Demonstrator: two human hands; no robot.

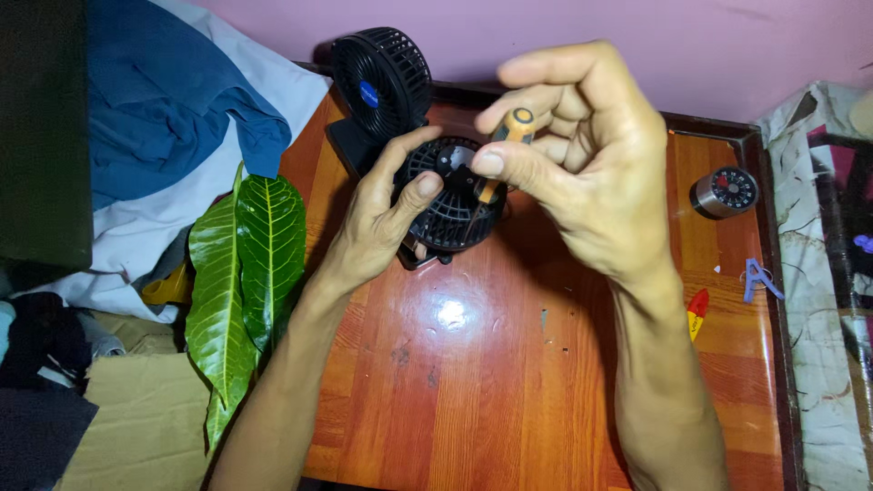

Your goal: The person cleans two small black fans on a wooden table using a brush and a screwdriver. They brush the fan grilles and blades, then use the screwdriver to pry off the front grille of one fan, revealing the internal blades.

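Observation:
My left hand (382, 218) grips the rim of a small black round fan part (447, 211), a grille with ribs, held just above the wooden table (473, 391). My right hand (582, 155) pinches a small screwdriver with an orange and black handle (516, 127); its shaft points down into the grille's middle. A second small black fan (382, 77) with a blue centre badge stands upright just behind, at the table's back edge.
Large green leaves (245, 264) lie off the table's left edge, beside blue and white cloth (164, 109). A round metal dial object (725, 192) sits at the right. A blue clip (757, 277) and a red and yellow bit (697, 309) lie near the right edge.

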